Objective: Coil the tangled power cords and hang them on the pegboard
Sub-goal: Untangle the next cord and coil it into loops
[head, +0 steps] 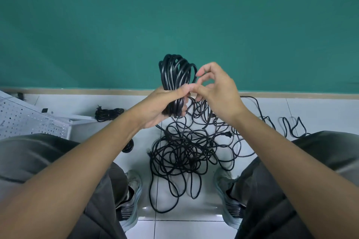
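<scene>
Green wall (174, 15) fills the upper view, meeting a white tiled floor (320, 110) along a tan skirting strip. Someone crouches there, knees spread, grey shoes planted either side of the mess.

Left hand (163, 103) is wrapped around the waist of a black coiled cord (174, 72), fingers and thumb curled tight about the bundled strands; the loops stand up above the fist against the wall. Right hand (215, 87) sits just beside that grip, touching it at the fingertips, thumb and forefinger pressed together in a pinch, the other fingers curled loosely. Whether a strand lies in the pinch, I cannot tell.

Directly below the two hands, between the shoes, lies the tangled heap of power cords (186, 153), black loops crossing every way, with one plug (227, 134) showing at its right edge. More cord trails off to the right of the grip.

Left of the grip, a finished small coil (108, 114) rests on the floor next to a white pegboard (29, 122) lying flat.
</scene>
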`<control>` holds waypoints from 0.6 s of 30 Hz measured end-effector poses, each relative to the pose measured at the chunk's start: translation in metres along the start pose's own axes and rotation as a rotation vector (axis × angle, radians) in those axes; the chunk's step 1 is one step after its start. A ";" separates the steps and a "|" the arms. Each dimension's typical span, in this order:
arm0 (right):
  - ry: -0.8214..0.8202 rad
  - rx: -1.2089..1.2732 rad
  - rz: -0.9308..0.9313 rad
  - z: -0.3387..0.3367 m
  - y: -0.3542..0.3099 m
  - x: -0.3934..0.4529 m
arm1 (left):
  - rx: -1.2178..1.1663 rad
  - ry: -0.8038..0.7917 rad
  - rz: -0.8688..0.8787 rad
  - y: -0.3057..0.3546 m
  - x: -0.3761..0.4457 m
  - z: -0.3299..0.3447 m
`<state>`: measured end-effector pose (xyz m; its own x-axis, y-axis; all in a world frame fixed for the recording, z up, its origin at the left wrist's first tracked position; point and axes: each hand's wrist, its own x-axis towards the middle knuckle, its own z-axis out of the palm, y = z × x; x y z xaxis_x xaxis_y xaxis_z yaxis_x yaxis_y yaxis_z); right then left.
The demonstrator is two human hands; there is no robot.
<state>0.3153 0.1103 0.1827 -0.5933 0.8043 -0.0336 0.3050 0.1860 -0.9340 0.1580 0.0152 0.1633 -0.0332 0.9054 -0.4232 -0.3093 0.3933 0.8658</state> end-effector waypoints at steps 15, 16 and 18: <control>-0.101 -0.232 0.187 0.007 0.029 0.004 | -0.139 0.056 0.023 0.006 0.004 -0.012; -0.046 -0.164 0.181 0.006 0.029 0.006 | -0.069 0.057 0.035 0.005 0.004 -0.013; 0.046 0.014 0.180 0.003 0.023 0.007 | 0.054 0.061 0.062 0.003 0.004 -0.011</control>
<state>0.3158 0.1187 0.1596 -0.4949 0.8491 -0.1847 0.3923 0.0286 -0.9194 0.1463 0.0185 0.1616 -0.1094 0.9174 -0.3826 -0.2534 0.3465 0.9032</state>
